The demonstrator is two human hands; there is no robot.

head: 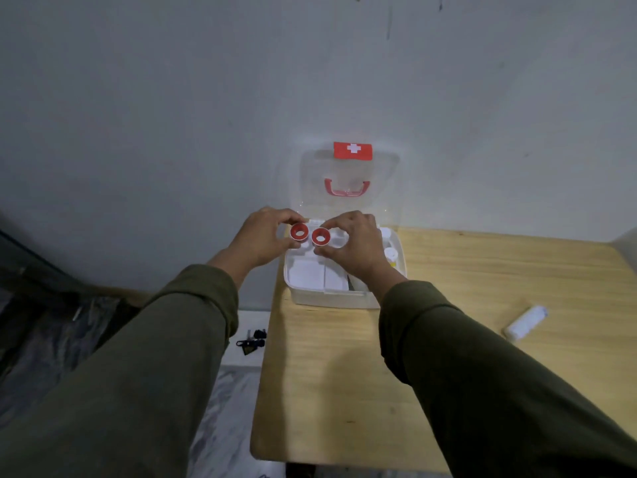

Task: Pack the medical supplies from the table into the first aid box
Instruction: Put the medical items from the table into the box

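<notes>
Placing: two red-cored tape rolls going into the first aid box (331, 298), lid up against the wall.
Left hand (256, 241): pinches left tape roll (299, 232) over the box's back-left corner.
Right hand (355, 246): pinches right tape roll (321, 236), rolls just beside each other.
Next (judged): lower both into a free back compartment, release.
Remaining: white bottle (524, 321) lies on the table (327, 391), well apart to the right.
Room: box sits near the table's left edge; open space to the right.

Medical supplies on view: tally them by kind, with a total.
Red tape rolls: 2, one held in the left hand at, one in the right hand at
White roll on the table: 1
Small bottle in the box: 1
Total: 4; other white contents of the box are too unclear to count.
</notes>
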